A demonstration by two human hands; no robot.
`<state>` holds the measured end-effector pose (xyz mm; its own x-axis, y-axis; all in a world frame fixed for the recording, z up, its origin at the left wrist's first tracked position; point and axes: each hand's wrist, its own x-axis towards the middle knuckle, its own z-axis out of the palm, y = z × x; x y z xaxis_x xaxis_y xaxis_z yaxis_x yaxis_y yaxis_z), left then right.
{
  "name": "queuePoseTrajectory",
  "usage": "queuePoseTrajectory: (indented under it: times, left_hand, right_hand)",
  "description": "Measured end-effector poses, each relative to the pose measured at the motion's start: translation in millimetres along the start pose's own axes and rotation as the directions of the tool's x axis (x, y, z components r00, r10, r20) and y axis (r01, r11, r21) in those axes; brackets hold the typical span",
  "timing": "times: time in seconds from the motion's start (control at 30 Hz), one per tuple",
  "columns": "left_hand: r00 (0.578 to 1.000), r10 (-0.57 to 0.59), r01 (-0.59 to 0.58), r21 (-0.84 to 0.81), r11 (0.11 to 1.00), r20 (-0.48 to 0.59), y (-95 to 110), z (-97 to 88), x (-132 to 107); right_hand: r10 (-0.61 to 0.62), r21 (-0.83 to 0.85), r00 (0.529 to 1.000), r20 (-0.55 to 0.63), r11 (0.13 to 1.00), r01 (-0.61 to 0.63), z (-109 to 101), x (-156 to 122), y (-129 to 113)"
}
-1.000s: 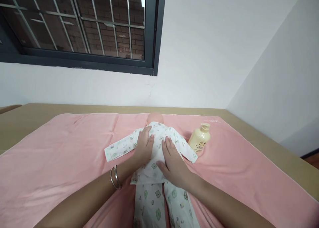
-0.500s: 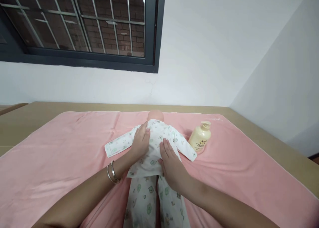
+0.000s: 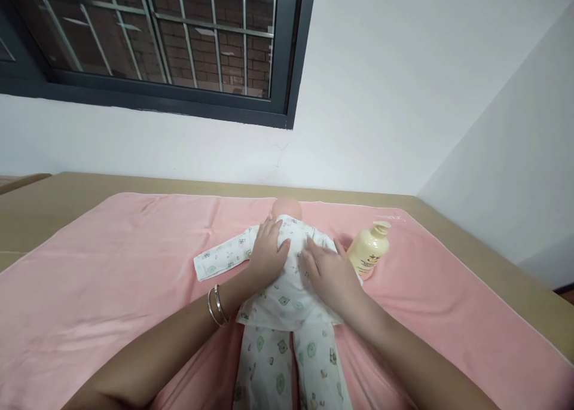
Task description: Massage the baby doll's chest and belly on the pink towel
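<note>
Head view | left hand point(image 3: 266, 257), right hand point(image 3: 329, 272) flat on doll point(image 3: 287, 293) torso, grips apart, seemingly steadying it | bottle point(image 3: 370, 251) just right of doll, on towel point(image 3: 112, 266)

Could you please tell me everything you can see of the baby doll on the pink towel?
The baby doll lies flat along the pink towel, its bald head at the far end, legs toward the camera. It wears a white shirt and trousers printed with small green figures; one sleeve stretches out sideways. The left hand and right hand rest open on its torso. A cream pump bottle sits beside it.
</note>
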<state>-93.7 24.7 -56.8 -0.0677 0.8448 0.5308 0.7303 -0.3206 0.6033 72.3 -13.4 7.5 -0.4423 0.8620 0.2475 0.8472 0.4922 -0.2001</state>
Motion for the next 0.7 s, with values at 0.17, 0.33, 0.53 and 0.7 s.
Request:
queuePoseTrajectory:
  times: [0.17,0.33,0.53,0.7]
  left_hand:
    - [1.000,0.012,-0.008,0.128,0.992,-0.028,-6,8.4,-7]
    - [0.999,-0.019,0.024,0.183,0.983,-0.029,-7,12.2,-12]
    - [0.996,-0.078,0.083,0.262,0.962,-0.030,-13,14.4,-4]
    - [0.995,0.040,-0.015,0.272,0.962,-0.087,-14,11.1,-7]
  right_hand:
    - [-0.023,0.191,0.993,-0.119,0.981,0.046,40,51,14]
    - [0.073,0.204,0.997,0.001,0.976,-0.071,58,50,21]
    - [0.073,0.205,0.997,0.015,0.976,-0.075,60,63,33]
    - [0.044,0.163,0.999,0.023,0.986,-0.047,58,67,33]
